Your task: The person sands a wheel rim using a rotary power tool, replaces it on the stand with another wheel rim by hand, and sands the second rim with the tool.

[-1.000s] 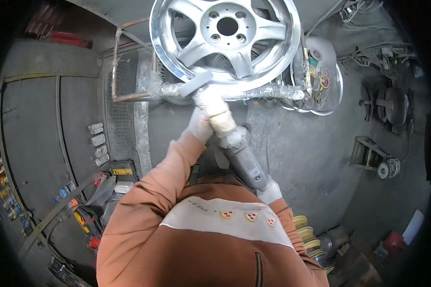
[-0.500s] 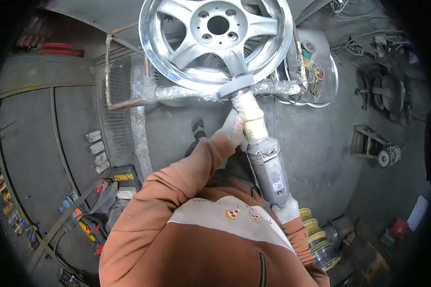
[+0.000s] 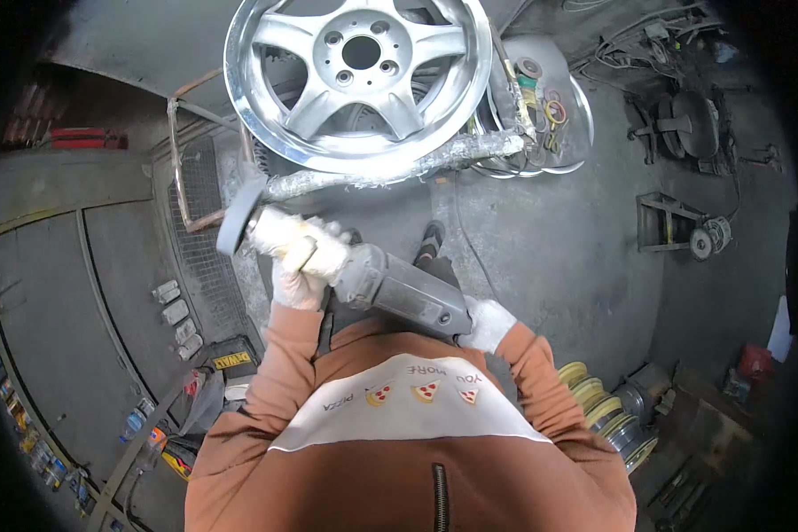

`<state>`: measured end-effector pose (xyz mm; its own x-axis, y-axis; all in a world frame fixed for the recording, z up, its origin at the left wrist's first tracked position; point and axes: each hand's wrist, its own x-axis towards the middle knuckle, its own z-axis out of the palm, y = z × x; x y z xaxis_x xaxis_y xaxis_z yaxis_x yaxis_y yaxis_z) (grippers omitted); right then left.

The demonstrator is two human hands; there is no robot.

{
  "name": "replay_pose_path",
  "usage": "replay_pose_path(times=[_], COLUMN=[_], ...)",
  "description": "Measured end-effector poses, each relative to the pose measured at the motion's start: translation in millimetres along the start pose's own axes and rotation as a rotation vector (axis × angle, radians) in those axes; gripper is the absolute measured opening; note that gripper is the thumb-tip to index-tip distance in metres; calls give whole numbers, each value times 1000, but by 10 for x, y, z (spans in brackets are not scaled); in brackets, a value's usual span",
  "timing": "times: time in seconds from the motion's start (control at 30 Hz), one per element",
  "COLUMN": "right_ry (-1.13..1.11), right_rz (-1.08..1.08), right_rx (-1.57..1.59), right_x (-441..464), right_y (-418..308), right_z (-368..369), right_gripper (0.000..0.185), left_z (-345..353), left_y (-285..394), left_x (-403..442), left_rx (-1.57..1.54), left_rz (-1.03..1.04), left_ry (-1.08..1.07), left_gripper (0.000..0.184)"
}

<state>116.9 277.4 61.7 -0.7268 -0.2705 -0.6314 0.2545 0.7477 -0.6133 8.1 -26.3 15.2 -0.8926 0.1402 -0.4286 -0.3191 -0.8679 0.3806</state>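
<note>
An angle grinder (image 3: 408,294) with a grey disc (image 3: 241,215) lies across the front of my body, its disc end pointing left and up. My gloved left hand (image 3: 301,273) is wrapped around the light-coloured wrapped neck behind the disc. At the back end of the body, my gloved right hand (image 3: 488,325) grips the tool, its fingers partly hidden. A silvery alloy wheel (image 3: 397,108) rests face up on a frame with a wrapped bar (image 3: 399,170). The disc is apart from the wheel, below its left edge.
To the right of the wheel, a round panel (image 3: 563,146) carries rolls of tape and small items. Yellow-rimmed wheels (image 3: 585,395) are stacked at lower right. A DeWalt case (image 3: 232,356) and several white bottles (image 3: 176,310) stand left. A cable (image 3: 470,238) crosses the floor.
The grinder has swung from nearly upright beneath the wheel to slanting leftward. Its disc has left the wheel's lower edge. Both hands stay on it; the view has shifted.
</note>
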Motion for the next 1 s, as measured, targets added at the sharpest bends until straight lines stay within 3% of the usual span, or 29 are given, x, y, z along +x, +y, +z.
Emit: replay_pose_path(times=[0.1, 0.13, 0.2, 0.27, 0.3, 0.33, 0.37, 0.4, 0.47, 0.53, 0.57, 0.67, 0.73, 0.83, 0.87, 0.9, 0.93, 0.97, 1.0], right_ry=[-384, -391, -414, -213, 200, 499, 808, 890, 615, 568, 604, 741, 677, 738, 716, 844, 760, 668, 573], right_rz=[-5, -18, -344, -61, -219, -161, -384, -313, -390, -270, -164, -226, -195, -300, -243, -514, -479, -480, -449], right_rx=[1, -4, 40, 226, 352, 507, 826, 1028, 1155, 885, 1129, 1038, 1153, 705, 196, -462, -320, -618, -484], right_x=[245, 357, 632, 893, 1109, 1481, 1823, 2010, 2599, 2707, 2782, 2788, 2851, 2811, 2867, 3095, 3029, 3299, 3228], right_y=[-177, -88, 194, -41, 84, 305, 361, 220, 452, 256, 128, 47, 18, -18, 28, 166, -74, -20, -212], right_z=[-311, -360, -504, -1175, -1318, -1454, -1529, -1628, -1551, -1546, -1517, -1522, -1631, -2096, -2387, -2631, -2902, -3155, -3355], right_gripper=[54, 54, 38, 32, 43, 50, 63, 73, 73, 73, 67, 63, 63, 52, 46, 46, 42, 40, 38], left_z=[-356, -469, -557, -606, -630, -635, -615, -575, -479, -380, -325, -163, -116, -124, -97, -83, -93, -157, -242], left_y=[133, 152, 142, 113, 84, 50, 14, -36, -157, -299, -380, -623, -748, -897, -917, -917, -912, -885, -852], left_x=[-73, -59, -22, -82, -135, -170, -174, -190, -233, -243, -247, -218, -216, -229, -265, -301, -315, -349, -356], left_rx=[73, -8, -83, -59, -49, -28, -6, 8, 38, 36, 50, 39, 10, 6, -3, 30, 62, 55, 74], left_rz=[51, 38, 47, 105, 132, 161, 184, 201, 276, 321, 354, 407, 446, 495, 498, 517, 529, 515, 515], left_ry=[58, 23, -8, 14, 38, 64, 83, 89, 136, 119, 173, 222, 213, 196, 205, 219, 225, 196, 131], left_gripper=[43, 43, 43, 43, 43, 42, 41, 41, 40, 39, 39, 38, 38, 37, 37, 39, 41, 44, 44])
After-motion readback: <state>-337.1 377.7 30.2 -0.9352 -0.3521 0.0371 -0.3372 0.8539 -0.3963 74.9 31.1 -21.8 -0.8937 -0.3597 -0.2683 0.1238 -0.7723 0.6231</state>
